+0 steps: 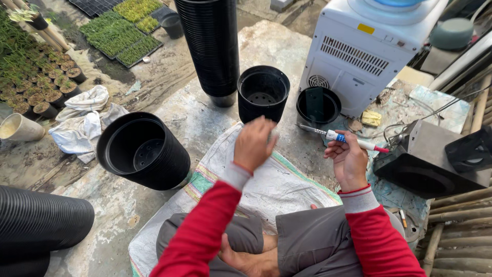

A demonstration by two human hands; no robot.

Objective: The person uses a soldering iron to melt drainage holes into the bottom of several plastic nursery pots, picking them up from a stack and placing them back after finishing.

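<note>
My right hand [348, 160] holds a thin white tool with a blue band, a red end and a metal tip [339, 137], level and pointing left. My left hand [253, 143] is raised in front of it, fingers curled around something small and pale that I cannot make out. Just beyond the hands stand an upright black plastic pot [263, 92] with holes in its base and a shallower black pot [318, 105]. I sit cross-legged in red sleeves on a white woven sack [279, 187].
A tall stack of black pots [210, 46] stands behind; another stack lies on its side [143, 150] at left, one more [36, 225] at lower left. A white water dispenser [366, 48] stands at right, a dark box [435, 159] beside it. Seedling trays [123, 31] and white cloths [84, 120] lie at left.
</note>
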